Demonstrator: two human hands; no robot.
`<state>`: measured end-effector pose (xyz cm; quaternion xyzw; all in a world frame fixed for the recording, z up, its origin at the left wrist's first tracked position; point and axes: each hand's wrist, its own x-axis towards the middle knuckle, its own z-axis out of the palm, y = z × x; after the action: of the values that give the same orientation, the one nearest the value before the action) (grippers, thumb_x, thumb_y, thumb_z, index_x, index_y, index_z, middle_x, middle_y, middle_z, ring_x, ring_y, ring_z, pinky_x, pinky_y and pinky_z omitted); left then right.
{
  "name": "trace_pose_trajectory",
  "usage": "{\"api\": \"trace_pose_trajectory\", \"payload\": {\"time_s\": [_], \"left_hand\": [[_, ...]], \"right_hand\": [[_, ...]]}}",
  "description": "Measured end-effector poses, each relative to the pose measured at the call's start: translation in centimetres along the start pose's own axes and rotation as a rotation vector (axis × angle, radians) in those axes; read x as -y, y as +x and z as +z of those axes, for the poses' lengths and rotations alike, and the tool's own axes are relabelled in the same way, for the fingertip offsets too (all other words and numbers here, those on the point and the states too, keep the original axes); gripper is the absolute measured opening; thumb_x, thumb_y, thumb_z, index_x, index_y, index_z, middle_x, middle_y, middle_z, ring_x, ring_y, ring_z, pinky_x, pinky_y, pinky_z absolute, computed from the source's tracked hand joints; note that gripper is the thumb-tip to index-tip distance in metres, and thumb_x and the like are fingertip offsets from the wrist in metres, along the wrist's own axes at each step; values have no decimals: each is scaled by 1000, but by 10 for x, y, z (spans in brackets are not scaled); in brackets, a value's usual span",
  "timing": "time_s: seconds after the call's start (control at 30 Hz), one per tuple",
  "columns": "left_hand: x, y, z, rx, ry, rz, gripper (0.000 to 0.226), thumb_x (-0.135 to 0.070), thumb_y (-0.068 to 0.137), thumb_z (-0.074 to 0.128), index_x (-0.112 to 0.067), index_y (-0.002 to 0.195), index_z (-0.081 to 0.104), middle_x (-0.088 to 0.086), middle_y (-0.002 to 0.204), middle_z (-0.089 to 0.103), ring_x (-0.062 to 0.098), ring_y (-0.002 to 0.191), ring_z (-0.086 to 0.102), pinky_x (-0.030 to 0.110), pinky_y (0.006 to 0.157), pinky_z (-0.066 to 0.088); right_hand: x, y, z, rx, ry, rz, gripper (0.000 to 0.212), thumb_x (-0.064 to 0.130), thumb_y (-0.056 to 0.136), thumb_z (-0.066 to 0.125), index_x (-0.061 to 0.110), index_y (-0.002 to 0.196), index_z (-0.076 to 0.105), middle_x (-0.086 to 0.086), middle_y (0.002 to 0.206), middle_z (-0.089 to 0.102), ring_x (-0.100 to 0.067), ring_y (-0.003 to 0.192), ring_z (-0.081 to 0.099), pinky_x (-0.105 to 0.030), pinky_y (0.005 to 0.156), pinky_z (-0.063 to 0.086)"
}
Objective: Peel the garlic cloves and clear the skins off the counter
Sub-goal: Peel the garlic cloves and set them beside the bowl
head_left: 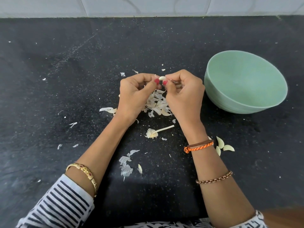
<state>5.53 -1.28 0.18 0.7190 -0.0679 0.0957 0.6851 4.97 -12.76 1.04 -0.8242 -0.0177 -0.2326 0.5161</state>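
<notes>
A small pale garlic clove (pixel 162 78) is pinched between the fingertips of my left hand (pixel 135 96) and my right hand (pixel 184 94), held above the black counter (pixel 65 79). Under and between the hands lies a heap of white garlic skins (pixel 157 104). A bare garlic stem with its root end (pixel 154 133) lies just in front of the heap. Three peeled cloves (pixel 222 146) lie on the counter to the right of my right wrist. More skin flakes (pixel 125 165) lie between my forearms.
A pale green bowl (pixel 246 102) stands at the right of my hands, and nothing shows inside it. Small skin scraps (pixel 107 109) are scattered left of the heap and further out. A white tiled wall (pixel 148 5) closes the counter at the back.
</notes>
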Motion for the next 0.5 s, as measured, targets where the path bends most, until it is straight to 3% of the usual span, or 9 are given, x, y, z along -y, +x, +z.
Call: {"api": "trace_pose_trajectory", "payload": {"time_s": [0.3, 0.4, 0.5], "left_hand": [[-9, -3, 3, -5, -30, -70, 20, 4, 88, 54, -9, 77, 64, -16, 55, 63, -6, 53, 56, 8, 57, 41], [-11, -3, 4, -10, -35, -74, 21, 5, 88, 54, -9, 76, 64, -15, 55, 64, -6, 56, 57, 8, 59, 43], [-14, -5, 4, -20, -46, -68, 23, 7, 88, 53, -9, 76, 63, -15, 54, 64, -5, 58, 59, 8, 61, 44]], "right_hand": [[-1, -4, 2, -25, -122, -123, 4, -1, 80, 63, 3, 79, 64, 5, 70, 63, -10, 61, 58, -23, 57, 48], [0, -3, 1, 0, -83, -91, 5, 0, 79, 64, 4, 79, 65, 9, 70, 60, -8, 62, 58, -23, 58, 49], [2, -2, 0, 33, -9, -9, 7, -1, 79, 65, 6, 77, 65, 8, 69, 61, -12, 65, 63, -33, 61, 53]]}}
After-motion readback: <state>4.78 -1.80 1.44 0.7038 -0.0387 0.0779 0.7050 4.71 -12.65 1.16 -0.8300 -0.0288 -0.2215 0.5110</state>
